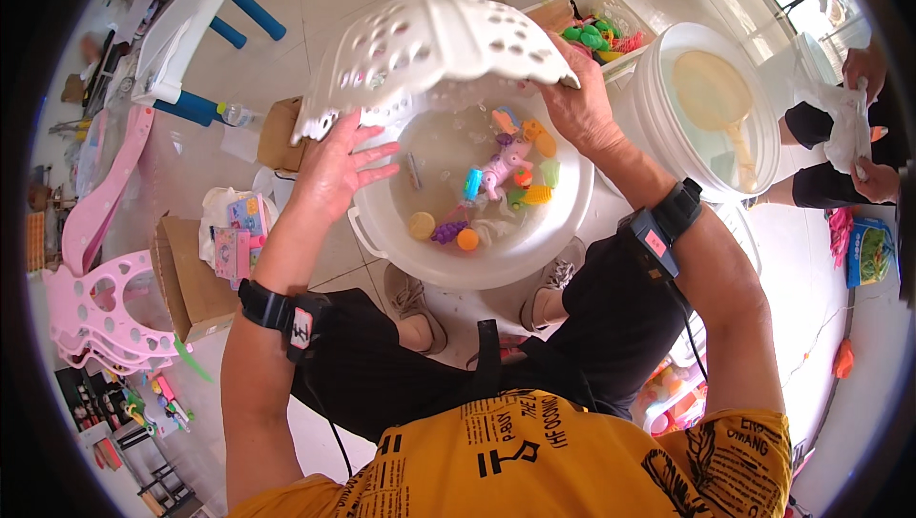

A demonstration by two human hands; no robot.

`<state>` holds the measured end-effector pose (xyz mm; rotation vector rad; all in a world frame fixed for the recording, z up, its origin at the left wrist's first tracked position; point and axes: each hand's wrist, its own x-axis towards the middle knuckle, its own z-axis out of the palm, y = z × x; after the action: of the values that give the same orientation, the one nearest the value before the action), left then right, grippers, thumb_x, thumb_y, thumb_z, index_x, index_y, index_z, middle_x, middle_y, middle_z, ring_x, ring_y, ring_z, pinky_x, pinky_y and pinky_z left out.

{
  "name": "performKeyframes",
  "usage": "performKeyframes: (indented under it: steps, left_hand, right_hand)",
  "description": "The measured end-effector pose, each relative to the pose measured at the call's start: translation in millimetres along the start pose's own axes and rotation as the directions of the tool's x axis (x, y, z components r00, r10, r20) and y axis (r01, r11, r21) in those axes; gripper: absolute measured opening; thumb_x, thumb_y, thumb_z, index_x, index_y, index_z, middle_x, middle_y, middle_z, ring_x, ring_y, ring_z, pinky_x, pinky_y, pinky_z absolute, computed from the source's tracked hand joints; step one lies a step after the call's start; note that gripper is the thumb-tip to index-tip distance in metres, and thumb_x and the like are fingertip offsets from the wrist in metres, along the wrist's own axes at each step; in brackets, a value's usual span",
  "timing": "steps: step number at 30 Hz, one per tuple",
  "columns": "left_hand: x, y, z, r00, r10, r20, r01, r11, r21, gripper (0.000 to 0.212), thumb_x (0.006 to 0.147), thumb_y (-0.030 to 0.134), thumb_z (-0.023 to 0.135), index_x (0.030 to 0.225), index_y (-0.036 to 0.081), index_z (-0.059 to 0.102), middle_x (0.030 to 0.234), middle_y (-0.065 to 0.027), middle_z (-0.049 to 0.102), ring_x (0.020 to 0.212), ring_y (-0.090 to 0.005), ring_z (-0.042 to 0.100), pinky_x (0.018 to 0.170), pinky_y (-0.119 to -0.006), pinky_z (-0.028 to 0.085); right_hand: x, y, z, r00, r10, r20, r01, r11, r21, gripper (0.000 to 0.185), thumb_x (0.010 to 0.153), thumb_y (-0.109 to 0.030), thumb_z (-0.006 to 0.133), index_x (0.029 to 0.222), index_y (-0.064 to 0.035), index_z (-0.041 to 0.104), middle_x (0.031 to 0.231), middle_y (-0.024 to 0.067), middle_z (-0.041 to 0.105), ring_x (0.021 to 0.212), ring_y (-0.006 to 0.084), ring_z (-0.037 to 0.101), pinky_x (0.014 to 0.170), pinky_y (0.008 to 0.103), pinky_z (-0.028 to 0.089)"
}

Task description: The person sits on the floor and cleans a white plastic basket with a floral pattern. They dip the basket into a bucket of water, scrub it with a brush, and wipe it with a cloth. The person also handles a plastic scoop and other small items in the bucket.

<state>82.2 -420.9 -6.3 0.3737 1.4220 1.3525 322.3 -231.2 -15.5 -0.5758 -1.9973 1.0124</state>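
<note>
A white perforated plastic basket (pixel 451 35) is tilted above a round white tub (pixel 458 276) of cloudy water. My right hand (pixel 583 99) grips its right edge. At the basket's lower left edge, my left hand (pixel 340 174) has its fingers spread; its index finger overlaps the edge, and contact is unclear. In the tub lie a pink toy animal (pixel 507 164), purple toy grapes (pixel 449 232), an orange ball (pixel 468 239), a toy corn cob (pixel 537 194), a tan disc (pixel 421 225) and a blue toy piece (pixel 472 184). The basket's inside is mostly hidden.
A white bucket (pixel 647 117) at right holds water and a floating ladle (pixel 715 99). Behind the tub stands a crate (pixel 630 10) of toys. Cardboard boxes (pixel 189 282) and pink plastic panels (pixel 107 303) lie left. At far right, another person's hands (pixel 874 182) hold a whitish cloth or bag.
</note>
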Motion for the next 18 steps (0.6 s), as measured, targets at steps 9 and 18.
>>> performKeyframes:
  steps: [9,18]
  left_hand:
    - [9.1,-4.7,-34.6,0.942,0.087,0.324,0.108,0.836,-0.538,0.040,0.097,0.030,0.051,0.129,0.006,0.056,0.128,-0.0116,0.060,0.116,-0.0288,0.058,0.104,-0.050,0.045]
    - [12.2,24.1,-24.0,0.991,0.097,0.088,-0.032,0.834,-0.550,0.040,0.100,0.036,0.050,0.126,0.008,0.060,0.129,-0.0107,0.062,0.116,-0.0286,0.060,0.099,-0.047,0.050]
  right_hand:
    - [5.7,-5.1,-6.3,0.955,-0.289,-0.069,0.287,0.957,-0.034,0.067,0.065,0.002,0.067,0.131,-0.0015,0.054,0.118,0.0170,0.064,0.108,0.0315,0.063,0.096,0.0347,0.048]
    - [-3.7,-18.4,-23.2,0.951,-0.286,0.113,0.305,0.823,-0.480,0.069,0.076,-0.011,0.069,0.140,-0.0063,0.043,0.135,0.0148,0.053,0.124,0.0332,0.052,0.101,0.0407,0.047]
